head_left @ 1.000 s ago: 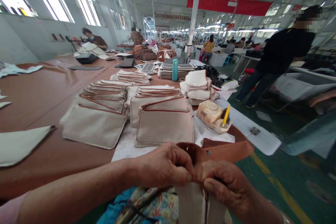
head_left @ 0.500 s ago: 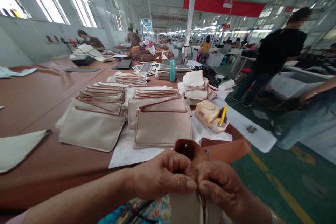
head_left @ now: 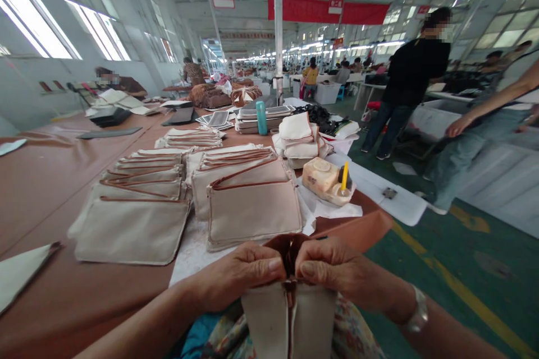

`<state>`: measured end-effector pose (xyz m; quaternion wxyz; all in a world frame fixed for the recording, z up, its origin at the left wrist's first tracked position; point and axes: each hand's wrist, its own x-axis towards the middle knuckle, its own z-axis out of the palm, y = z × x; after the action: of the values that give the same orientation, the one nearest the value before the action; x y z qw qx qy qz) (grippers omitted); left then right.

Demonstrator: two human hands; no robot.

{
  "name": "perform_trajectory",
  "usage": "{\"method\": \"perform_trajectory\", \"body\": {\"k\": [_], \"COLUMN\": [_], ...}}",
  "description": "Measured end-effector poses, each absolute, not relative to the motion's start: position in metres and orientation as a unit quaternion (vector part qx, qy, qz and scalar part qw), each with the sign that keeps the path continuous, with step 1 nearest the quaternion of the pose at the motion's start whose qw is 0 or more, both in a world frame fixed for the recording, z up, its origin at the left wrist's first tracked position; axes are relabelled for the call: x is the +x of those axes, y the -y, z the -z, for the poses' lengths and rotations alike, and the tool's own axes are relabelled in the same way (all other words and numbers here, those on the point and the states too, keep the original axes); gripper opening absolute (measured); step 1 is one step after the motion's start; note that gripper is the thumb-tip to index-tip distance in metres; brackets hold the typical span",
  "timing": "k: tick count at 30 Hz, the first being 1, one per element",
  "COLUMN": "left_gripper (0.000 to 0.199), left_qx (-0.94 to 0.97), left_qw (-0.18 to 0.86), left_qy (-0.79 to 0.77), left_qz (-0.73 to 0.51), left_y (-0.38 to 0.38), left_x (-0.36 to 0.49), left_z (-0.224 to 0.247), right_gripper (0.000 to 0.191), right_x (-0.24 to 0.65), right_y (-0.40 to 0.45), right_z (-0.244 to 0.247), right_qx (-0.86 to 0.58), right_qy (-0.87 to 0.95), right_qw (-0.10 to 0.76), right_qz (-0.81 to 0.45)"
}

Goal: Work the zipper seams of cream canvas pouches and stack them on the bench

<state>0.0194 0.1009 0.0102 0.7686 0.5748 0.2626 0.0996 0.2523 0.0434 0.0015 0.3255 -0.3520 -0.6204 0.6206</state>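
The left hand point(head_left: 240, 277) and right hand point(head_left: 332, 269), now drawn slightly apart, each pinch one side of the brown-trimmed mouth of a beige canvas pouch point(head_left: 269, 320) held upright at lap height, while flat beige canvas pouches point(head_left: 252, 213) lie in rows on the brown-topped bench point(head_left: 42, 190) beyond.

Rows of canvas pouches point(head_left: 252, 216) lie just ahead of the left hand point(head_left: 240, 275) and right hand point(head_left: 337, 266), above the held pouch point(head_left: 269, 320), blocking a straight reach forward. A tan flap point(head_left: 353, 230) juts beside the right hand, a soap block point(head_left: 322, 181) behind it. Leftward, a hand could pass over the brown table top point(head_left: 84, 190); rightward, green floor point(head_left: 421, 286) lies below.
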Motion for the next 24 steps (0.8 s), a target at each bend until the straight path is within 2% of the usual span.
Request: {"method": "perform_trajectory", "body": {"k": [7,11,13,17,18,20,24], "left_gripper": [0.047,0.050,0.047,0.038,0.037,0.039,0.052], "left_qx": [0.543,0.599,0.676,0.841,0.851,0.832,0.669], "left_qw": [0.787,0.752,0.689,0.463,0.437,0.476,0.705], "left_qy": [-0.287,-0.265,-0.244,-0.222,-0.224,-0.225,-0.203], "left_qz": [-0.063,-0.076,-0.096,-0.172,-0.185,-0.176,-0.120], "left_y": [-0.097,-0.092,-0.088,-0.080,-0.079,-0.080,-0.083], "left_x": [0.023,0.022,0.021,0.021,0.021,0.022,0.022], "left_z": [-0.010,-0.015,-0.021,-0.028,-0.027,-0.023,-0.011], "right_gripper": [0.039,0.043,0.043,0.046,0.046,0.045,0.042], "right_x": [0.246,0.242,0.237,0.223,0.221,0.220,0.226], "right_y": [-0.048,-0.047,-0.043,-0.033,-0.031,-0.029,-0.030], "right_z": [-0.007,-0.008,-0.005,0.014,0.020,0.031,0.036], "right_qx": [-0.357,-0.347,-0.335,-0.310,-0.309,-0.307,-0.297], "right_qy": [0.603,0.616,0.628,0.556,0.532,0.503,0.473], "right_qw": [0.319,0.296,0.321,0.423,0.437,0.439,0.417], "right_qz": [-0.637,-0.642,-0.625,-0.645,-0.656,-0.678,-0.717]}}
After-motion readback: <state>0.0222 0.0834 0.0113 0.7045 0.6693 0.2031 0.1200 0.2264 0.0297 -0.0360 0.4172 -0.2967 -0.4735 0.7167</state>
